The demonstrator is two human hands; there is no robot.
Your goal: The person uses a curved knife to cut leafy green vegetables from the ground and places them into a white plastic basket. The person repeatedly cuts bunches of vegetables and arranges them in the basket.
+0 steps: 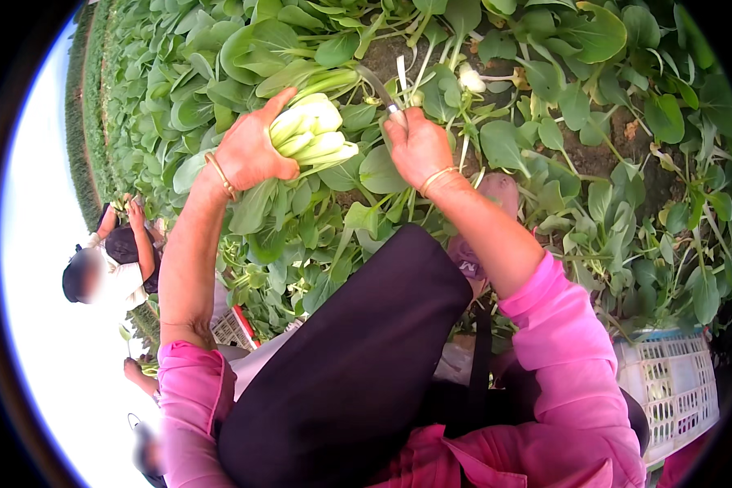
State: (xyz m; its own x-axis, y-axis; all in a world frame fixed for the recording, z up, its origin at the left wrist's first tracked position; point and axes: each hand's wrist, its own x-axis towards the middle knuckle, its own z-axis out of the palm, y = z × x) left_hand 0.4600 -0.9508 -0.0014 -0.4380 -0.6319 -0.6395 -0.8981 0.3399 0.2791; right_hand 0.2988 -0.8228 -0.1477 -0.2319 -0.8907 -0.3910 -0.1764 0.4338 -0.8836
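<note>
My left hand (256, 143) is closed round several heads of leafy greens with pale stem bases (314, 131), like bok choy; the bases point towards my right hand and the leaves spread beyond. My right hand (418, 146) grips the handle of a small sickle (375, 85). Its curved metal blade reaches up and left, near the stems of the bunch, though whether it touches them I cannot tell. Under both hands grow broad-leaved green plants (384, 171). A pale cut base (471, 78) lies among leaves and soil to the right of the sickle.
A white plastic crate (671, 384) stands at the lower right, and part of another crate with a red rim (235, 328) shows left of my knee (366, 317). My shoe (497, 195) is among the plants. A co-worker (119, 262) is at the left; another person is below.
</note>
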